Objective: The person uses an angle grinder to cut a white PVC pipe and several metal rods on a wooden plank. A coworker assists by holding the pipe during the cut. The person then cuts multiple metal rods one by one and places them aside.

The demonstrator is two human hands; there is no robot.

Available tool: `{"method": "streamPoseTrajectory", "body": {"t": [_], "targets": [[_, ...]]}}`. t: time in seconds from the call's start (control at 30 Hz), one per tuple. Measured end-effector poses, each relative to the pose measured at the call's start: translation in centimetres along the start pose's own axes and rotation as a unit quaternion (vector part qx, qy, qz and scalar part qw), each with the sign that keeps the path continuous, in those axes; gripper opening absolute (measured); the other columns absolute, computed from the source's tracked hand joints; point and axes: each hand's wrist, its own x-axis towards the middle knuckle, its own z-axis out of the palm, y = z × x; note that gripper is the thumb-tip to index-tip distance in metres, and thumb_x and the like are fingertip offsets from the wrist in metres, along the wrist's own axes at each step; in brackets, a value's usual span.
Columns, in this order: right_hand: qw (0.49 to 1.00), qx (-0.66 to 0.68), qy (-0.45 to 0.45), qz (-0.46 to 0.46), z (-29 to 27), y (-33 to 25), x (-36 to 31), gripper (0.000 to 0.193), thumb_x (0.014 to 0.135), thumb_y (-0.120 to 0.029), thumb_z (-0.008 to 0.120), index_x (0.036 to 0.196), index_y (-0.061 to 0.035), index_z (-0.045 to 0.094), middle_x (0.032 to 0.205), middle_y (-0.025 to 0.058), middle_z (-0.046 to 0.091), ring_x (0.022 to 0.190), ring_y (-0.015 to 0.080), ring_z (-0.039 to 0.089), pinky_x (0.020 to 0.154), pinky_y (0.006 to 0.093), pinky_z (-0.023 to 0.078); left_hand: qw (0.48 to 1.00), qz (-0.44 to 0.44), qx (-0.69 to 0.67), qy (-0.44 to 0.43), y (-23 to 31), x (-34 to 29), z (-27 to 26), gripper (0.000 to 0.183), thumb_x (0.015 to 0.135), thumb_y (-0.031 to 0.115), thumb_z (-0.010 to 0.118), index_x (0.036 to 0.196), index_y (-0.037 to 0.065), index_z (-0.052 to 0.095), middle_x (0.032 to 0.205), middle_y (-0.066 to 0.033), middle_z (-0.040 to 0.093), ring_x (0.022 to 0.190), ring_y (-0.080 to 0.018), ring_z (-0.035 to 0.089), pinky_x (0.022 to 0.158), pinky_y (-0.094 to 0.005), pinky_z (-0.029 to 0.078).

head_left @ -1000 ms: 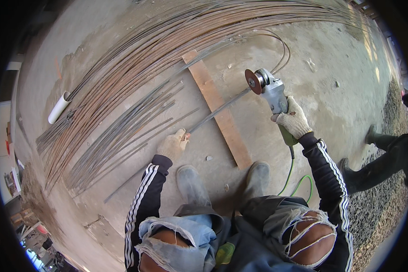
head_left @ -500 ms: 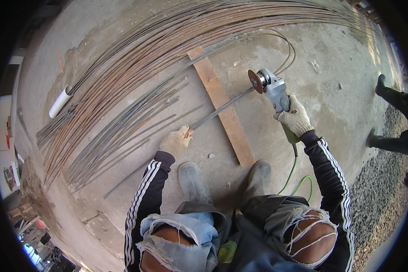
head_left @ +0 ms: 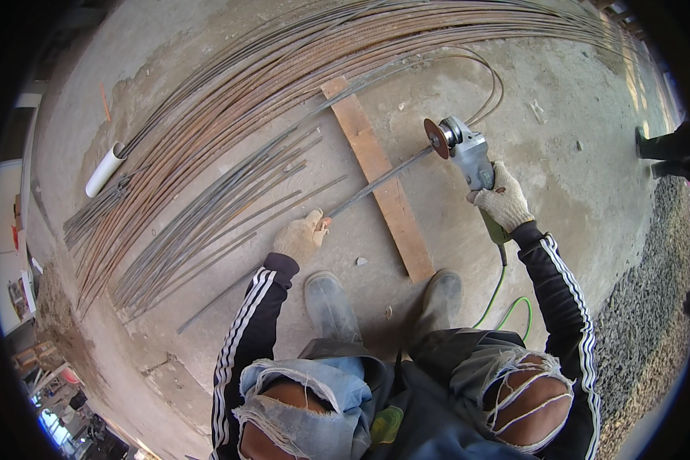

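In its pale work glove, my left hand (head_left: 300,236) is closed around several thin steel rods (head_left: 376,182), a bare fingertip showing through the glove. The rods lie across a wooden plank (head_left: 383,188) and run up to the right. My right hand (head_left: 503,198), also gloved, grips the body of a grey and green angle grinder (head_left: 471,161). The grinder's reddish-brown disc (head_left: 436,139) stands at the far end of the rods; whether it touches them I cannot tell. Between my left hand and the larger pile lie cut rods (head_left: 215,222).
A long bundle of rusty rods (head_left: 284,84) curves across the concrete floor beyond the plank. A white plastic pipe (head_left: 104,170) lies at the left. The grinder's green cord (head_left: 492,295) loops beside my right boot (head_left: 441,297). Gravel (head_left: 644,307) borders the right side, where another person's dark boots (head_left: 652,146) stand.
The other person's legs at the right have shifted farther off, the nearer boot leaving its place. My view has moved slightly; both hands keep their holds on the rods and grinder.
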Motion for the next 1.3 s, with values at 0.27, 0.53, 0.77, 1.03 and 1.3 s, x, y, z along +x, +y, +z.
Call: {"method": "streamPoseTrajectory", "body": {"t": [0.27,0.53,0.77,1.03,1.3], "targets": [[1.0,0.001,0.002,0.002,0.0,0.0,-0.1,0.061,0.074,-0.029,0.087,0.122,-0.0028,0.059,0.104,0.0185,0.071,0.096,0.0328,0.07,0.087,0.0439,0.056,1.0,-0.008,0.004,-0.015,-0.2,0.0,0.1,0.03,0.101,0.026,0.066,0.124,0.007,0.063,0.101,-0.0212,0.077,0.093,-0.0458,0.073,0.075,-0.0583,0.056],[1.0,-0.021,0.006,-0.011,0.4,0.8,0.3,0.061,0.074,-0.03,0.084,0.123,-0.0037,0.058,0.105,0.0226,0.073,0.097,0.0396,0.072,0.086,0.0466,0.056,1.0,-0.015,-0.016,-0.013,-0.6,0.1,0.8,0.037,0.101,0.027,0.066,0.131,0.007,0.063,0.102,-0.0231,0.077,0.094,-0.0462,0.073,0.076,-0.0584,0.056],[0.999,-0.017,0.019,-0.043,0.5,0.6,-0.1,0.057,0.075,-0.026,0.084,0.12,-0.0026,0.057,0.103,0.0228,0.072,0.094,0.0406,0.071,0.084,0.0467,0.056,1.0,-0.017,-0.005,0.003,-0.5,0.1,0.8,0.043,0.102,0.04,0.065,0.134,0.012,0.065,0.097,-0.0241,0.077,0.092,-0.0464,0.074,0.077,-0.0591,0.058],[0.998,-0.036,0.035,-0.039,0.8,0.7,-0.2,0.055,0.075,-0.025,0.084,0.118,-0.0023,0.058,0.101,0.0229,0.072,0.094,0.0399,0.072,0.083,0.0457,0.056,1.0,-0.016,0.002,-0.007,-0.7,0.2,0.9,0.042,0.103,0.041,0.063,0.132,0.011,0.067,0.096,-0.0247,0.077,0.091,-0.0456,0.075,0.076,-0.0586,0.057],[0.997,0.01,0.033,-0.067,1.1,1.4,0.0,0.051,0.074,-0.025,0.084,0.114,-0.003,0.06,0.099,0.0219,0.072,0.092,0.0382,0.071,0.082,0.0447,0.056,1.0,-0.009,-0.008,-0.006,-1.1,0.2,1.4,0.044,0.104,0.042,0.061,0.134,0.01,0.067,0.097,-0.0251,0.077,0.09,-0.0457,0.075,0.075,-0.0578,0.058]]}}
